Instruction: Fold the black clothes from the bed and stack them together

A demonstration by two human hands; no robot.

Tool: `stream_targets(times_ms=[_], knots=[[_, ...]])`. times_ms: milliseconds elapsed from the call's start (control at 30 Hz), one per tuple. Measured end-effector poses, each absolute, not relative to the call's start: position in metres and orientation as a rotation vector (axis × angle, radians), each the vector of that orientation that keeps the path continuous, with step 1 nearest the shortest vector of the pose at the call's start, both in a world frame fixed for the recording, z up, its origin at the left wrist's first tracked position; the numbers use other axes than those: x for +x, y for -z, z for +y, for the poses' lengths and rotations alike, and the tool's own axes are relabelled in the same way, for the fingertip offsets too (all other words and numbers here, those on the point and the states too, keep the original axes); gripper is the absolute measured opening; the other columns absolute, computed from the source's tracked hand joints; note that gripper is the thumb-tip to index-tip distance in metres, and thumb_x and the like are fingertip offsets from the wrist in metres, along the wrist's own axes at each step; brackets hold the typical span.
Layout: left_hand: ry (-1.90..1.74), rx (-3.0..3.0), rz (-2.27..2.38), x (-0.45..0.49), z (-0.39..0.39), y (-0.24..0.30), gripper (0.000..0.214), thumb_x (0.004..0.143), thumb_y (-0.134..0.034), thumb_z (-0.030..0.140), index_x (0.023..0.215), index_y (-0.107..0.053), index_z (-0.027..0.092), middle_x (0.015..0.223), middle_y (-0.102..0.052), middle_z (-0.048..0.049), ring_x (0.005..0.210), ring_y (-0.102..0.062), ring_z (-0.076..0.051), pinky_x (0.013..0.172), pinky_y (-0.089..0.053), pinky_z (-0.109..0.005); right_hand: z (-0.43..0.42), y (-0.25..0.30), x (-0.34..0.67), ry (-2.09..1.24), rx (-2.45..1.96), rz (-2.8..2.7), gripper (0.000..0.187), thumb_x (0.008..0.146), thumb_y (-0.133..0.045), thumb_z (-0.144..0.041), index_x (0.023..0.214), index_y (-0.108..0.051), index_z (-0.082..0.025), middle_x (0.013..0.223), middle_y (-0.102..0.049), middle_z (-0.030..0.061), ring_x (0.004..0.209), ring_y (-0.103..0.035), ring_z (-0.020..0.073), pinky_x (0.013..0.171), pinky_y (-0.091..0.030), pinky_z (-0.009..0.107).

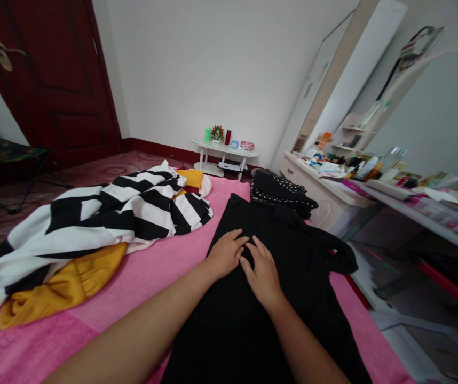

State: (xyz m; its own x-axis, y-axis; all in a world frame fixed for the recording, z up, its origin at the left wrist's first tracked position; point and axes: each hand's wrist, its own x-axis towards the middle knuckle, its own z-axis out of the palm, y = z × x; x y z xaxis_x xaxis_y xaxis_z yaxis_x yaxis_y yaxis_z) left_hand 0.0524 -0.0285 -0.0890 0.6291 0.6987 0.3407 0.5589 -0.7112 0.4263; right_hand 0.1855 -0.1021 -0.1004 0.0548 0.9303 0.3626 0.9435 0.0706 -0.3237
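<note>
A black garment lies spread flat on the pink bedspread. My left hand rests palm down on its middle, fingers stretched out and holding nothing. My right hand lies flat beside it, fingertips almost touching the left hand, also open on the cloth. A folded black garment with white dots sits at the far end of the black garment.
A black-and-white striped garment and a yellow garment lie heaped on the left of the bed. A small white table with bottles stands by the far wall. A cluttered dresser runs along the right; a dark red door is at the left.
</note>
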Motion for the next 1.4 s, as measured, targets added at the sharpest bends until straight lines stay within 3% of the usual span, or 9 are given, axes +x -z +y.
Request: stream_targets(times_ms=[1400], knots=[[-0.768,2.576,0.995,0.0524,-0.0266,0.0927,0.042,0.088,-0.047,0.015,0.129,-0.056,0.018,0.141,-0.047,-0.0114,0.130,-0.043,-0.022,0.110,-0.034,-0.038,-0.1018,0.1005,0.1862,0.020,-1.851,-1.884,0.044,0.088,-0.047,-0.030,0.129,-0.053,-0.014,0.146,-0.039,0.0145,0.135,-0.035,0.0294,0.110,-0.030,0.051]])
